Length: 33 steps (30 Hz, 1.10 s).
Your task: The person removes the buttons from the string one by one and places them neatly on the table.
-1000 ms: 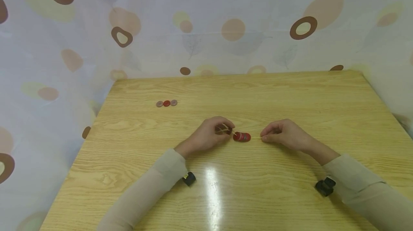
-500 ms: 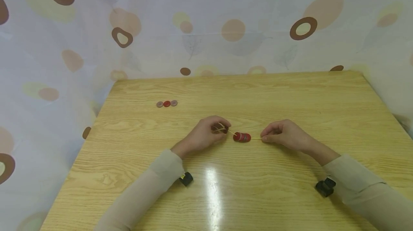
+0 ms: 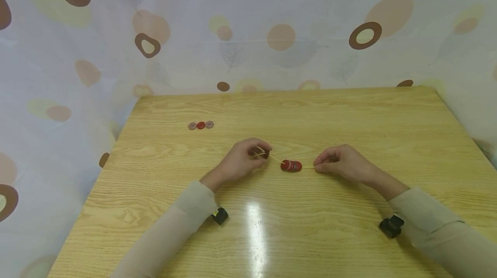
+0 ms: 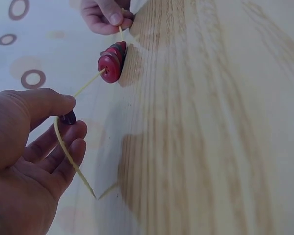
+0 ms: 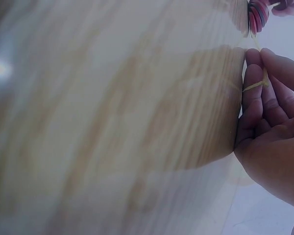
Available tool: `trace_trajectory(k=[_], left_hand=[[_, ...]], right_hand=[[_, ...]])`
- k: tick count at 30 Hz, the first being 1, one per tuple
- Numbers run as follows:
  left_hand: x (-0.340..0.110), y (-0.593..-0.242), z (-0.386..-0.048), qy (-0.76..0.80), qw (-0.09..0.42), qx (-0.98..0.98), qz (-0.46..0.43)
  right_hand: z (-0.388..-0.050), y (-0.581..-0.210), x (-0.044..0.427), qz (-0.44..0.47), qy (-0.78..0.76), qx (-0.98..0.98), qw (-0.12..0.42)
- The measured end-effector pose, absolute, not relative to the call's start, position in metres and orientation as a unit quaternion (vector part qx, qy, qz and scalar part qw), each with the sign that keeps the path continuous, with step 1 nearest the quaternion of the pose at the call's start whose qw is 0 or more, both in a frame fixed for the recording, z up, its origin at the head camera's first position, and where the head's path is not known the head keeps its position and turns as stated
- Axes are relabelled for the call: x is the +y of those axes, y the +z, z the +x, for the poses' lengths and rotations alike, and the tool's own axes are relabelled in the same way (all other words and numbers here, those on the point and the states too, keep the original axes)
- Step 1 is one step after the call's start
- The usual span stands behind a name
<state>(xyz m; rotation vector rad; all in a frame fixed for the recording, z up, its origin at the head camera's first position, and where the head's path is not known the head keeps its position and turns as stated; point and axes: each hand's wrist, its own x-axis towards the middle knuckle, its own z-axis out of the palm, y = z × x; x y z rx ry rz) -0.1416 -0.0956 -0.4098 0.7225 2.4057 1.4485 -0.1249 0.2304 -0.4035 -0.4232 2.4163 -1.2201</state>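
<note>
A wood-grain table (image 3: pixel 310 226) backed by spotted sheeting (image 3: pixel 248 6) suggests a screened-off workspace, room type unclear.

Two arms, both hands pinching

We list one left forearm (image 3: pixel 167 230), slanting inward to a bare left wrist (image 3: pixel 212 178); left hand (image 3: pixel 241 157), thumb (image 3: pixel 257 164) and fingers (image 4: pixel 77 152) curved in a pinch. We list one right forearm (image 3: pixel 446 228), slanting inward; bare right wrist (image 3: pixel 389 184); right hand (image 3: pixel 345 162), fingertips (image 5: pixel 254 57) pinched. Hands face each other, apart.
</note>
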Motion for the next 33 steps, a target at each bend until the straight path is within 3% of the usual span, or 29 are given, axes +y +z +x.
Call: trace_trajectory(k=[33], left_hand=[[-0.116,-0.406,-0.145,0.502,0.110,0.832,0.212]], right_hand=[[-0.125,-0.401,0.237,-0.134,-0.460,0.851,0.216]])
